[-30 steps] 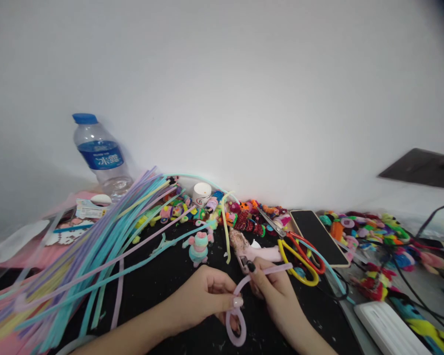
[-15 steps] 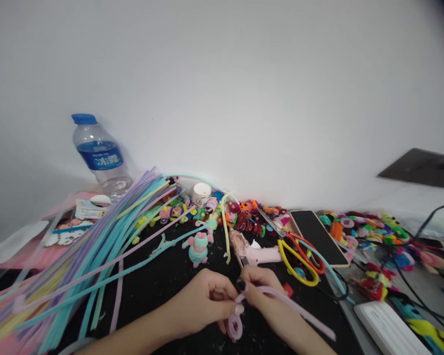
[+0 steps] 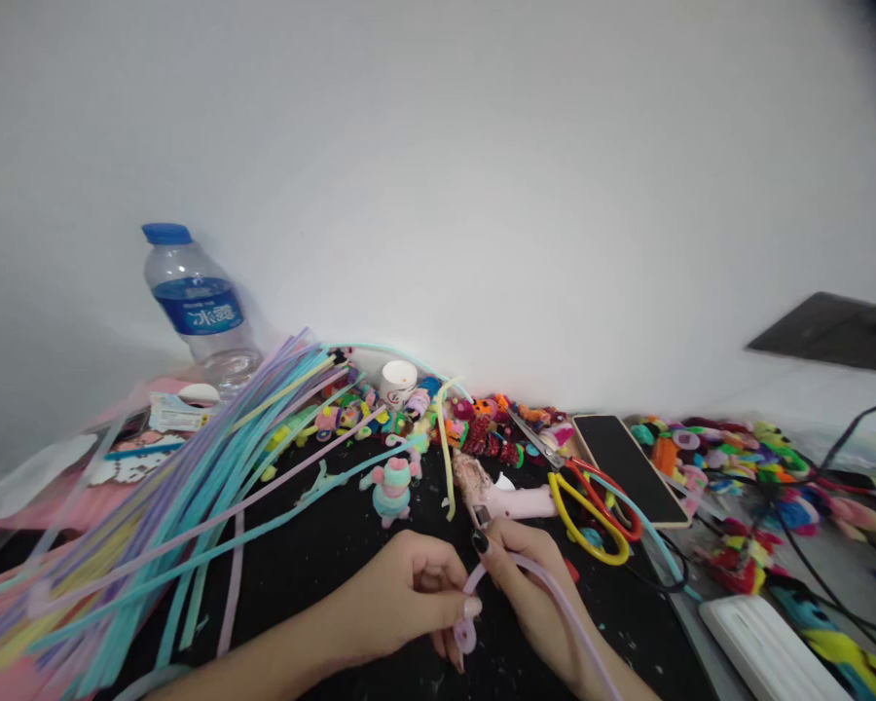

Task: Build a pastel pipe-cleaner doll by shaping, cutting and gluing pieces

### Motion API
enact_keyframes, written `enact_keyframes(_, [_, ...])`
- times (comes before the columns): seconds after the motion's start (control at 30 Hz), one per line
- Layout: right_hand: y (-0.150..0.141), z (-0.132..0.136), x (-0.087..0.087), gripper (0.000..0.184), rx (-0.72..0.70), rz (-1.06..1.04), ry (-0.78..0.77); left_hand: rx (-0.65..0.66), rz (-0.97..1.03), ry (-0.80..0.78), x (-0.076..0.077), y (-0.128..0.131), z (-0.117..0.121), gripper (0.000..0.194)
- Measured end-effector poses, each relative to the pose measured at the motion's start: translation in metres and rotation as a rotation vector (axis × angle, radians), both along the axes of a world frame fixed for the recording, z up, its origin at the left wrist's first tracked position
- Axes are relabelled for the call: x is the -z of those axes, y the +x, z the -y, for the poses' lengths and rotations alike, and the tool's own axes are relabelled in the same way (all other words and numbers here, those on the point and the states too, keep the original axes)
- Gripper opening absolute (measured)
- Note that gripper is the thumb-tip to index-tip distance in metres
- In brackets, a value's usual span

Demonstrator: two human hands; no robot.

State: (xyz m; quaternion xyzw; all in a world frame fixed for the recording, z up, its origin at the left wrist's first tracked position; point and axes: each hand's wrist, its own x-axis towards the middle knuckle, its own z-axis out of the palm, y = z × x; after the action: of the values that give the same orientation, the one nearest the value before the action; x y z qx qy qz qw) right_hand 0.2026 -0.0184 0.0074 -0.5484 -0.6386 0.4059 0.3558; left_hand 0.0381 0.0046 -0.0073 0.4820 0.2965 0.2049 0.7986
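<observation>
Both left hand [image 3: 445, 599] and right hand [image 3: 518, 574] pinch one lilac stem [image 3: 570, 613] — left at its small coil [image 3: 470, 646], right farther along. Slackened left-hand pressure could let the coil unwind — while an apparent glue gun [image 3: 522, 502] just beyond, if hot, might scorch knuckles; farther out lie scissors [image 3: 559, 461].

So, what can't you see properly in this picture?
Head view:
- Lilac strip: one end is cut off by the bottom edge; another bit is hidden by the left hand's fingers.
- Red thing: mostly hidden by the right hand.
- White packet: its print is too small to read.
- Colourful pile: too jumbled and blurry to count.
</observation>
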Motion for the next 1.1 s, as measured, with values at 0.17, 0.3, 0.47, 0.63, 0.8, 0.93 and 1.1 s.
enact_keyframes(0.17, [-0.001,0.000,-0.003,0.036,0.055,-0.010,0.032,-0.011,-0.003,-0.017,0.001,0.002,0.000,0.019])
enact_keyframes(0.3, [0.002,-0.001,0.000,0.036,0.072,-0.034,0.043,-0.027,0.017,-0.031,0.001,0.002,-0.001,0.020])
enact_keyframes(0.47, [0.004,0.001,-0.002,0.033,0.159,-0.057,0.111,-0.065,0.126,-0.167,0.001,0.000,-0.005,0.030])
enact_keyframes(0.63, [0.004,0.001,-0.004,0.029,0.165,-0.002,0.234,-0.039,0.223,-0.307,-0.002,-0.004,-0.007,0.033])
enact_keyframes(0.8, [0.006,0.002,0.001,0.021,0.036,0.001,0.334,0.040,0.261,-0.407,-0.008,-0.008,-0.008,0.026])
enact_keyframes(0.93, [0.007,0.002,0.002,0.016,0.052,-0.045,0.299,0.066,0.307,-0.469,-0.008,-0.011,-0.009,0.020])
enact_keyframes(1.1, [0.005,0.001,0.002,0.015,0.063,-0.083,0.214,0.108,0.379,-0.513,-0.007,-0.014,-0.010,0.028])
